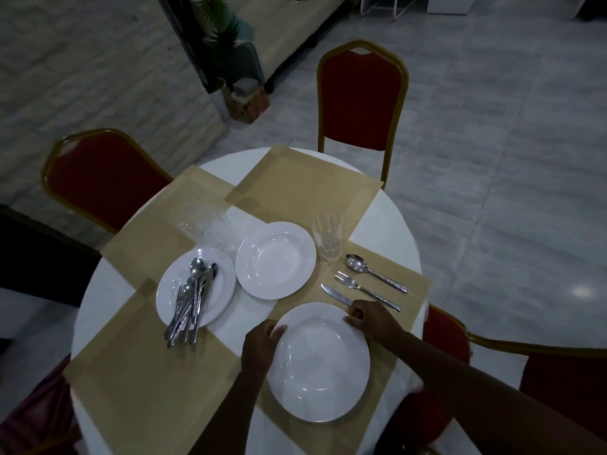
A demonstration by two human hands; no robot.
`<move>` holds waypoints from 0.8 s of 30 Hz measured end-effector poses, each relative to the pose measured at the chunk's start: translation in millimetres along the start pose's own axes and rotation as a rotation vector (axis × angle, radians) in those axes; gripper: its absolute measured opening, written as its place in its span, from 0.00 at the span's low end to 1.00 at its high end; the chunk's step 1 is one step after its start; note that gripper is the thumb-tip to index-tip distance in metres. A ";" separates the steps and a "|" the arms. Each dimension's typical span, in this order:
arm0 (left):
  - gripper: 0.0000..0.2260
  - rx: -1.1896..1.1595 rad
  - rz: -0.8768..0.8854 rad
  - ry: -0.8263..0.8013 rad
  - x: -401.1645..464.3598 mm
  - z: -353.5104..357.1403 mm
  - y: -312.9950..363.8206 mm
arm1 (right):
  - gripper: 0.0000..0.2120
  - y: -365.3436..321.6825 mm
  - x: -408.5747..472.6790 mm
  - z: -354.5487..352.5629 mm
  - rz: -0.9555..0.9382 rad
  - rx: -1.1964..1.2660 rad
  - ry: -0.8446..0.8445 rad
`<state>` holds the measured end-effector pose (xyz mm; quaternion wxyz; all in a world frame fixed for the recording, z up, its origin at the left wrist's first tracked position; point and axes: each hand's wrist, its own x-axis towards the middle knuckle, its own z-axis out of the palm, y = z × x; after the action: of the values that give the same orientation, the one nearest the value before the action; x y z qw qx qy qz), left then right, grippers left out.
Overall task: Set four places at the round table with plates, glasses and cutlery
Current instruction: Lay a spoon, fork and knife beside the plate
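Observation:
A white plate lies on the near right beige placemat. My left hand grips its left rim and my right hand grips its upper right rim. Beside it on the same mat lie a knife, a fork and a spoon, with an upright glass behind them. Another white plate sits at the table's middle. A plate stack to the left carries a bundle of cutlery. Several clear glasses stand behind that stack.
The round white table carries further beige placemats at the far side, left and near left. Red chairs with gold frames stand at the far side, far left and right.

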<state>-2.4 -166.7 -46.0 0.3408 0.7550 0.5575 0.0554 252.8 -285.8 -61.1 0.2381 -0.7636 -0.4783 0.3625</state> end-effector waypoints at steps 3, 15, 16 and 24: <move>0.12 0.003 0.009 -0.025 -2.4 -3.6 -1.9 | 0.15 -1.6 -1.9 0.9 0.029 -0.015 0.047; 0.07 0.005 0.092 -0.090 -12.3 -30.5 -12.8 | 0.08 -30.4 -20.3 15.2 0.154 -0.077 0.197; 0.07 0.002 0.097 -0.096 -12.2 -32.4 -14.3 | 0.11 -31.7 -22.4 16.4 0.159 -0.071 0.205; 0.09 -0.044 0.154 -0.130 -3.1 -34.3 -18.3 | 0.41 -10.8 -32.1 34.8 0.012 -0.010 0.346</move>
<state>-34.1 -151.2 -29.5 0.3875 0.7899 0.4732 0.0444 210.5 -309.5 -64.7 0.3108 -0.8185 -0.4277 0.2247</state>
